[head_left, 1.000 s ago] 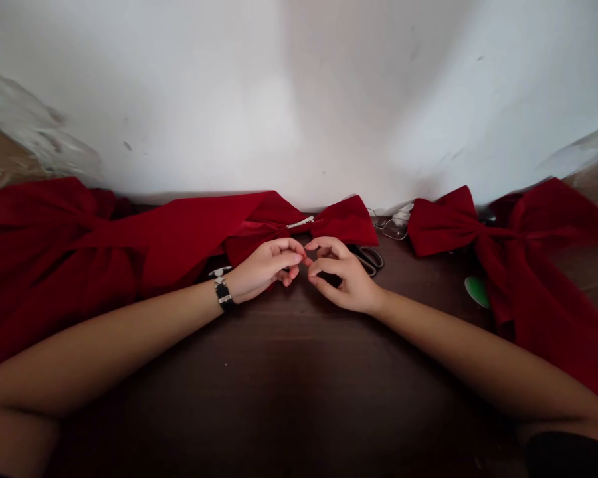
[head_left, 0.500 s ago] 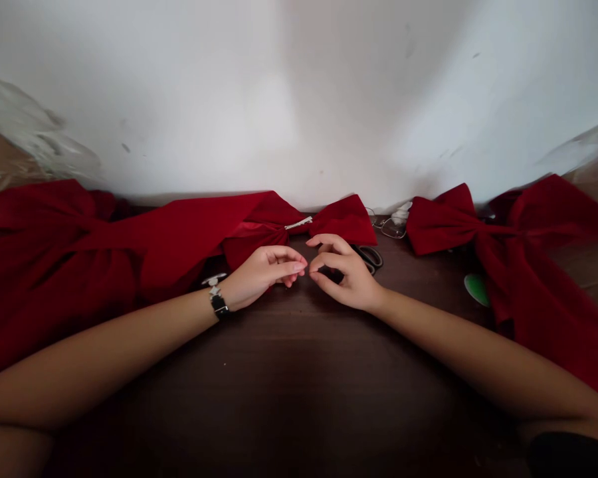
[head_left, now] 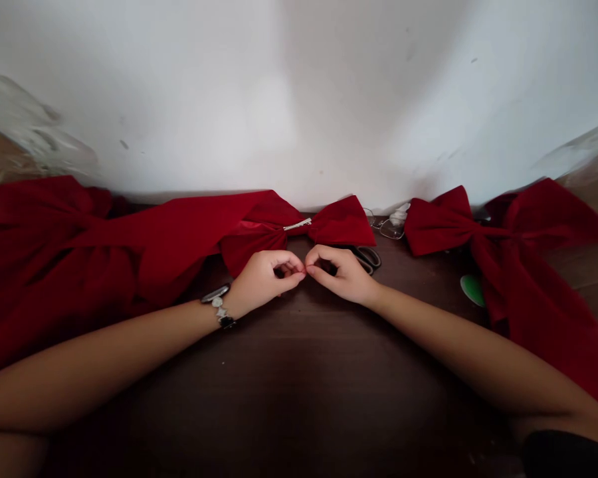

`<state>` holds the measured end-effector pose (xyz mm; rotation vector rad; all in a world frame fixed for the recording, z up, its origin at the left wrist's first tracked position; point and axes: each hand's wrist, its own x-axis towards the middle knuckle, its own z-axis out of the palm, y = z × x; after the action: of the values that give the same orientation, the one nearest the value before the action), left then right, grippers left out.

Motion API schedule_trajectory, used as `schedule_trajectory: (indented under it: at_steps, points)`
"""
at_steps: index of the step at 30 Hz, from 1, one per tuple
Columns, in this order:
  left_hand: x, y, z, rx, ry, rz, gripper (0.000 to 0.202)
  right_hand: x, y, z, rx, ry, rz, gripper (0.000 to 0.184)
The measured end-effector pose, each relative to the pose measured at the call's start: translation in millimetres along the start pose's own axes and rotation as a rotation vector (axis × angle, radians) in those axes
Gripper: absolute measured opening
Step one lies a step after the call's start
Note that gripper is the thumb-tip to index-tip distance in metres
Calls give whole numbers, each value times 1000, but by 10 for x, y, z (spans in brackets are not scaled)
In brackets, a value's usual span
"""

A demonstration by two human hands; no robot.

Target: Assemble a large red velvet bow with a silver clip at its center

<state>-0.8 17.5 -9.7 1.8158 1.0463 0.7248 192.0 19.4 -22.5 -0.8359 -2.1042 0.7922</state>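
Large red bow (head_left: 64, 245) at far left on the bench (head_left: 299, 385). Left hand (head_left: 262, 282) and right hand (head_left: 341, 275) narrowly pinched, fingertips (head_left: 301, 271) meeting just below the middle bow (head_left: 341, 224), anything held too fine to tell. Scissors (head_left: 367, 259) just beside right hand, then glasses (head_left: 391, 229), another red bow (head_left: 443, 222) at right.

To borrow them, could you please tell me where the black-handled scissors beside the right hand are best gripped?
Grip the black finger loops, coming from the right: they lie clear on the dark wooden table, while the rest runs in behind the right hand.

A silver-and-black link bracelet (head_left: 218, 308) circles the left wrist (head_left: 235, 307); the forearms (head_left: 104, 352) are bare, with a dark sleeve (head_left: 568, 455) at the right elbow.
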Motion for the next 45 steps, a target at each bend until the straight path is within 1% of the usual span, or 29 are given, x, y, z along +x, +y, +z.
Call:
schedule_trajectory:
  at_steps: [3,7,13,18,21,24,26,32,38,45]
  points:
    - [9,-38,1,91,36,63,11,1,9,10,0,-7,26,6]
    - [21,-72,-11,194,58,122,10,-8,28,19,19,-44,23,5]
    - [28,-58,-26,275,114,225,9,0,19,24,26,-28,63,3]
    - [38,-54,-35,301,164,314,7,16,1,36,145,3,124,6]
    - [36,-66,-39,304,176,342,7,14,-4,45,248,3,170,7]
    - [29,-67,-40,302,176,343,7,2,-11,51,340,27,195,14]
    - [24,-64,-38,287,168,331,7,-11,-18,53,350,50,194,17]
    - [12,-58,-32,201,136,293,8,-58,-11,61,193,86,154,9]
    - [7,-49,-40,147,99,271,5,-79,-6,52,154,82,136,8]
    - [-1,-29,-52,128,104,260,3,-82,-41,44,113,72,98,8]
